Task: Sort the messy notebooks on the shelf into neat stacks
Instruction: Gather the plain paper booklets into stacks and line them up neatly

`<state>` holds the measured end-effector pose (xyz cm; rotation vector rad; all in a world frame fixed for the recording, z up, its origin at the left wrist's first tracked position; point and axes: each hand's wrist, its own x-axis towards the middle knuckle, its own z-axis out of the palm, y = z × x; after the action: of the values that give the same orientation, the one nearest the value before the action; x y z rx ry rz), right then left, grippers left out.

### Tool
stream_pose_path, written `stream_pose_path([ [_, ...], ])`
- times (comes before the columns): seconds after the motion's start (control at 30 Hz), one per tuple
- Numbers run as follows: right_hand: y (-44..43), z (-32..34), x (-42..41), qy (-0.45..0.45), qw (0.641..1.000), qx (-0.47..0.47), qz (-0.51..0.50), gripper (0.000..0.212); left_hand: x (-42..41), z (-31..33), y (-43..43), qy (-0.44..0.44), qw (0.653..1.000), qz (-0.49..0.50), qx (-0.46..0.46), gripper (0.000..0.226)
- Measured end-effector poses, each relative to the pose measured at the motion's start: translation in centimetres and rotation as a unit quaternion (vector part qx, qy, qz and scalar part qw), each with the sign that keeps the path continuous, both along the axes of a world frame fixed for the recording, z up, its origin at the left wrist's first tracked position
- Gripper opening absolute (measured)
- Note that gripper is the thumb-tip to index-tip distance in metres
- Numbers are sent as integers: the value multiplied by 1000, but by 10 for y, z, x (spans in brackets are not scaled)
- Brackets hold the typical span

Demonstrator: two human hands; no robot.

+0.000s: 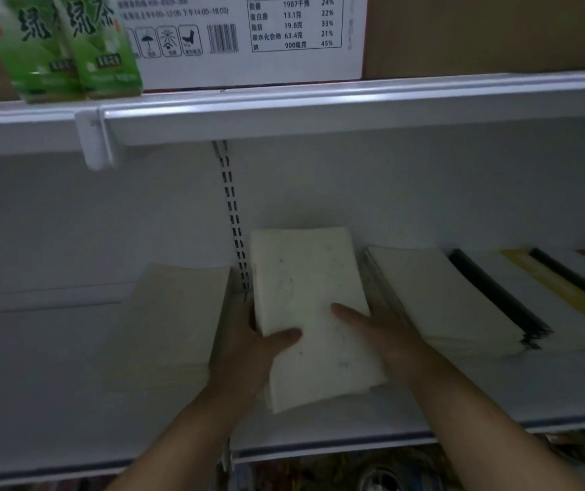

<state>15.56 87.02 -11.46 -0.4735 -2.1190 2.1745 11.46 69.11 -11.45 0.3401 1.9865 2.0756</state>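
Head view: left hand [248, 345] and right hand [386, 336] grasp a pale notebook stack [305, 278] by its sides at the white shelf [496, 391].

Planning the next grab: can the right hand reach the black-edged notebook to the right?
Likely yes once freed: the right hand grips the middle stack with the left hand, but nothing blocks the black-edged notebook.

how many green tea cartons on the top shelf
2. One green carton stands at the far left of the upper shelf; the second carton is just right of it. Others may be hidden past the frame edge.
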Motion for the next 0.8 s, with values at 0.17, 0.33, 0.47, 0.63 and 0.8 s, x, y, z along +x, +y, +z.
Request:
stream_pose_path([
  [0.17, -10, -2, 13, 42, 995, 86, -17, 31, 22, -12, -16, 67, 997, 23, 30, 75],
  [0.33, -20, 3, 16, 164, 981, 100, -39, 40, 12, -9, -22, 121, 992, 26, 36, 76],
  [0.47, -25, -6, 10, 210, 969, 110, -75, 42, -1, -17, -21, 128, 991, 15, 20, 92],
  [0.63, -30, -29, 4, 192, 974, 48, -106, 35, -8, -27, -13, 94, 994, 27, 46, 66],
  [0.8, -27, -40, -1, 175, 978, 42, -109, 35, -8, -38, -11, 24, 998, 11, 58, 74],
])
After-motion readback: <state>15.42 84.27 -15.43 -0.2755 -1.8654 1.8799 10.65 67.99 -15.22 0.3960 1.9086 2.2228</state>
